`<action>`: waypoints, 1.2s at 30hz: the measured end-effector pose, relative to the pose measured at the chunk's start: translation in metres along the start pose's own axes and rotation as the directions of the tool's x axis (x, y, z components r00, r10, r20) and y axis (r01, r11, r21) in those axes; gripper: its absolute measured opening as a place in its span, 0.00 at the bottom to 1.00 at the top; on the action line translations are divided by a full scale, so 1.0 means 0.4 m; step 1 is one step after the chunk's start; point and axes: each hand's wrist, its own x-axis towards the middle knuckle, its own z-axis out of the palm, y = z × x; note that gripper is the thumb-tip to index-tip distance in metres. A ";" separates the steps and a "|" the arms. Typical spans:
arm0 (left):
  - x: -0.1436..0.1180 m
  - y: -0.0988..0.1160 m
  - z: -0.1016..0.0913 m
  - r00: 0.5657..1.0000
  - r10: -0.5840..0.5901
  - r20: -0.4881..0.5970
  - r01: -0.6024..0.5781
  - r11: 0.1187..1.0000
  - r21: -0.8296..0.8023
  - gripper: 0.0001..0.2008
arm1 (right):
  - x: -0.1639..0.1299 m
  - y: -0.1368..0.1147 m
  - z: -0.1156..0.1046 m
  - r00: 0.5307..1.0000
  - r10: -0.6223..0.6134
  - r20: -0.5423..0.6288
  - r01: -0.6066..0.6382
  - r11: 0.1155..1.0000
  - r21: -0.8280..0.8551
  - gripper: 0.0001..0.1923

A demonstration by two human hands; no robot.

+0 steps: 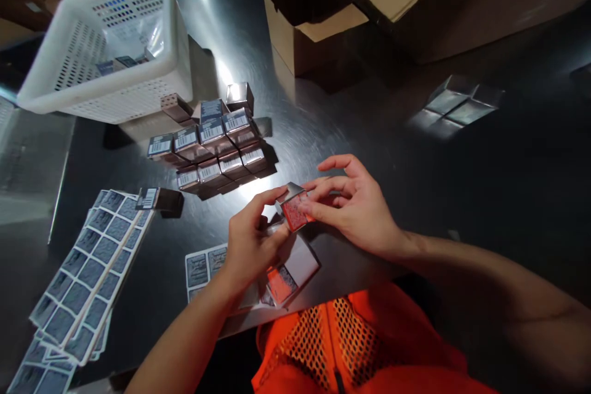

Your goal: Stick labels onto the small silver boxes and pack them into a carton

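Both my hands hold one small silver box with a red patterned face, just above the shiny metal table. My left hand pinches its left side with thumb and fingers. My right hand grips its right side, index finger lifted. Under my left hand lie more of these boxes, one with a red face up. A short strip of labels lies flat to the left of them.
A cluster of small barcoded boxes stands mid-table, one lone box to its left. Label sheets fan out at the lower left. A white perforated basket sits far left, open cardboard cartons behind, flattened silver boxes at right.
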 end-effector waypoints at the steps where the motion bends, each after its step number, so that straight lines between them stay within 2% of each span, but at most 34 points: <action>1: 0.000 0.003 0.001 1.000 0.004 -0.003 -0.004 1.000 0.002 0.23 | 0.000 0.003 -0.001 1.000 -0.029 -0.011 0.028 0.999 -0.030 0.30; 4: 0.004 0.008 0.001 1.000 0.003 -0.010 -0.003 1.000 -0.008 0.21 | 0.014 0.011 -0.017 0.993 -0.104 -0.055 0.094 0.983 -0.156 0.30; 7: 0.006 0.005 -0.005 1.000 -0.001 0.026 0.002 1.000 -0.027 0.20 | 0.042 0.016 -0.042 0.990 -0.124 -0.059 0.106 0.962 -0.250 0.38; 8: 0.005 0.003 -0.008 0.998 0.006 0.055 -0.004 1.000 -0.030 0.20 | 0.050 0.017 -0.048 0.995 -0.102 -0.002 0.099 0.965 -0.242 0.41; 9: 0.003 -0.001 -0.011 0.996 0.012 0.093 -0.009 1.000 -0.027 0.21 | 0.056 0.016 -0.052 0.992 -0.067 0.104 0.089 0.970 -0.227 0.41; 11: -0.001 -0.008 -0.016 0.990 0.014 0.143 -0.013 1.000 -0.005 0.20 | 0.068 0.012 -0.058 0.938 -0.004 0.346 0.085 0.972 -0.221 0.36; 12: -0.002 -0.011 -0.018 0.990 0.001 0.143 -0.001 1.000 0.002 0.21 | 0.075 0.008 -0.062 0.904 0.010 0.427 0.109 0.961 -0.254 0.32; 13: -0.002 -0.013 -0.020 0.988 -0.027 0.151 0.026 1.000 0.007 0.25 | 0.083 0.002 -0.069 0.894 0.011 0.448 0.141 0.942 -0.303 0.30; 14: -0.001 -0.012 -0.024 0.988 -0.070 0.138 0.068 0.997 0.018 0.30 | 0.091 -0.007 -0.081 0.902 -0.003 0.431 0.177 0.914 -0.364 0.28; 16: 0.003 -0.004 -0.034 0.986 -0.134 0.094 0.136 0.991 -0.011 0.32 | 0.106 -0.032 -0.118 0.955 -0.086 0.285 0.224 0.838 -0.498 0.27; 18: 0.008 0.008 -0.049 0.976 -0.212 0.057 0.217 0.968 -0.125 0.26 | 0.119 -0.061 -0.174 0.976 -0.198 0.088 0.209 0.750 -0.627 0.23; 19: 0.011 0.014 -0.058 0.964 -0.259 0.057 0.265 0.942 -0.207 0.22 | 0.126 -0.075 -0.206 0.966 -0.257 -0.018 0.177 0.712 -0.679 0.20; 22: 0.020 0.026 -0.077 0.914 -0.388 0.114 0.398 0.811 -0.429 0.17 | 0.147 -0.110 -0.281 0.872 -0.409 -0.269 0.068 0.645 -0.761 0.20; 24: 0.024 0.033 -0.080 0.912 -0.396 0.103 0.392 0.774 -0.497 0.14 | 0.150 -0.123 -0.286 0.780 -0.513 -0.358 0.050 0.622 -0.782 0.23; 25: 0.026 0.036 -0.078 0.920 -0.385 0.070 0.363 0.774 -0.518 0.13 | 0.146 -0.122 -0.270 0.742 -0.561 -0.367 0.076 0.615 -0.785 0.24; 26: 0.028 0.039 -0.075 0.927 -0.373 0.025 0.327 0.776 -0.539 0.13 | 0.136 -0.114 -0.243 0.743 -0.573 -0.345 0.131 0.631 -0.765 0.24; 27: 0.029 0.041 -0.071 0.932 -0.362 -0.012 0.294 0.776 -0.559 0.14 | 0.123 -0.100 -0.207 0.777 -0.558 -0.291 0.200 0.657 -0.727 0.24; 28: 0.030 0.043 -0.068 0.935 -0.354 -0.037 0.271 0.776 -0.570 0.16 | 0.107 -0.079 -0.166 0.850 -0.493 -0.186 0.284 0.726 -0.626 0.25; 29: 0.031 0.043 -0.068 0.937 -0.347 -0.046 0.261 0.781 -0.567 0.18 | 0.089 -0.055 -0.123 0.931 -0.365 -0.020 0.308 0.813 -0.494 0.30; 30: 0.031 0.043 -0.069 0.940 -0.338 -0.041 0.263 0.797 -0.544 0.19 | 0.072 -0.029 -0.082 0.956 -0.270 0.119 0.295 0.864 -0.408 0.34; 32: 0.034 0.037 -0.081 0.954 -0.301 0.009 0.274 0.857 -0.437 0.21 | 0.043 0.013 -0.019 0.936 -0.091 0.341 0.192 0.942 -0.275 0.37; 33: 0.037 0.032 -0.090 0.957 -0.288 0.041 0.282 0.885 -0.371 0.22 | 0.035 0.027 -0.002 0.922 -0.043 0.386 0.145 0.960 -0.240 0.36; 36: 0.050 0.010 -0.118 0.941 -0.272 0.201 0.313 0.926 -0.212 0.26 | 0.042 0.039 -0.001 0.928 0.019 0.371 0.051 0.982 -0.179 0.31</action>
